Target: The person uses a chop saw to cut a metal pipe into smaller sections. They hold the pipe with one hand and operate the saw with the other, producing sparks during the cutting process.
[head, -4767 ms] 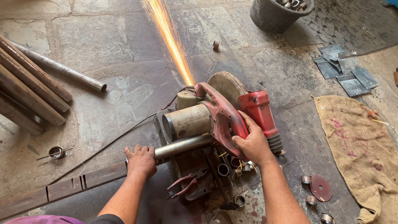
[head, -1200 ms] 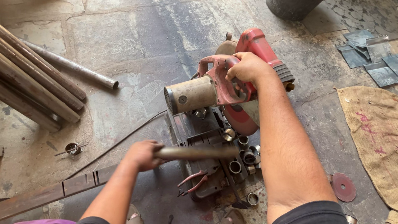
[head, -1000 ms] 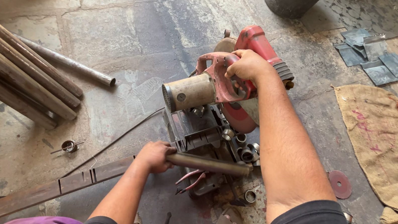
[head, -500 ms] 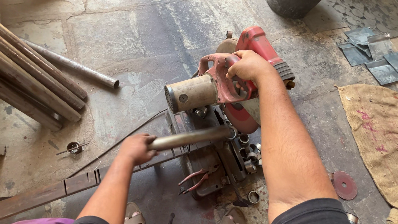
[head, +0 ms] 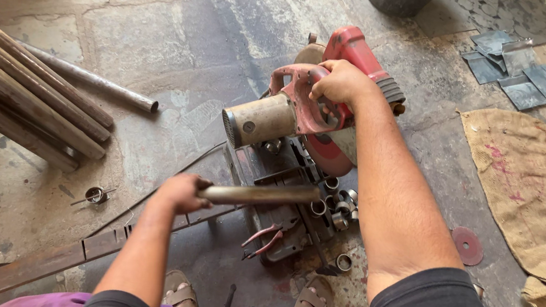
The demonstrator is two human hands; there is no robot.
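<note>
gripping a short metal pipe (head: 257, 194) at its left end, the left hand (head: 179, 193) is curled fully closed around it, and the pipe reaches out to the right, level over the base of the chop saw (head: 305, 119). the pipe looks a little blurred. the right hand (head: 343, 82) is wrapped shut around the saw's red handle, fingers tucked through the grip, with the saw head lifted up off the base. beneath the pipe, on the dark saw base, lies a pair of red-handled pliers (head: 261, 237), and just to the right of the base sits a cluster of cut pipe rings (head: 335, 199). near the person's sandalled feet (head: 180, 300) one more ring lies apart from the rest. to the right of the forearm a worn red cutting disc (head: 467, 245) rests on the stone floor, beside a burlap sack (head: 538, 190). at far right lie grey metal plates (head: 509, 63). on the left, long rusty pipes (head: 16, 98) are stacked, with a flat steel bar (head: 59, 258) running toward the near left.
</note>
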